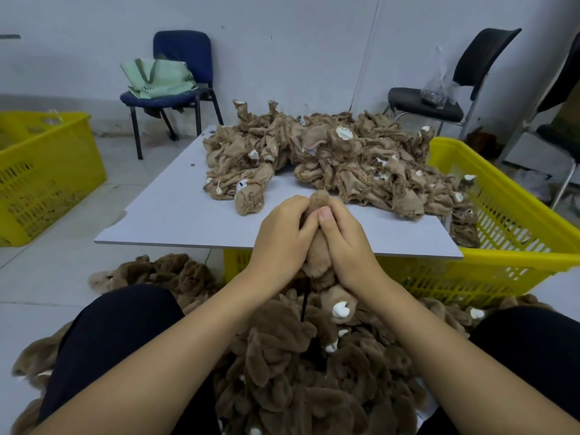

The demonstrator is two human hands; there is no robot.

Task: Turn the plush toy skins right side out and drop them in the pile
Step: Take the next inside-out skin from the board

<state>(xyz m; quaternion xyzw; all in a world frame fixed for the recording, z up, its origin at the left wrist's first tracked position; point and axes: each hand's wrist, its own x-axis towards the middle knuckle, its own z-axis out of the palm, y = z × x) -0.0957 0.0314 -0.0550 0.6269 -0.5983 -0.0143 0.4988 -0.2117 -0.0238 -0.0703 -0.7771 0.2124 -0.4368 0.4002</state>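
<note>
Your left hand point(284, 233) and right hand point(343, 237) grip one half-turned skin point(318, 252); the board's far edge holds many unturned skins point(329, 152), the furry pile point(298, 365) grows below.

The left hand point(284, 233) and right hand point(342, 238) hide the middle of the skin point(318, 255); the pile point(301, 365) runs off the bottom edge.

Past the fingers a pale grey board point(175, 208) serves as a tabletop, over a light tiled floor point(37, 277). Beyond it, against the plain white wall point(282, 42), stands a blue chair point(185, 73) bearing a green bag point(158, 78). Far right sits a black chair point(470, 73). Yellow slatted crates flank both sides: one left point(40, 177), one right point(508, 233).
</note>
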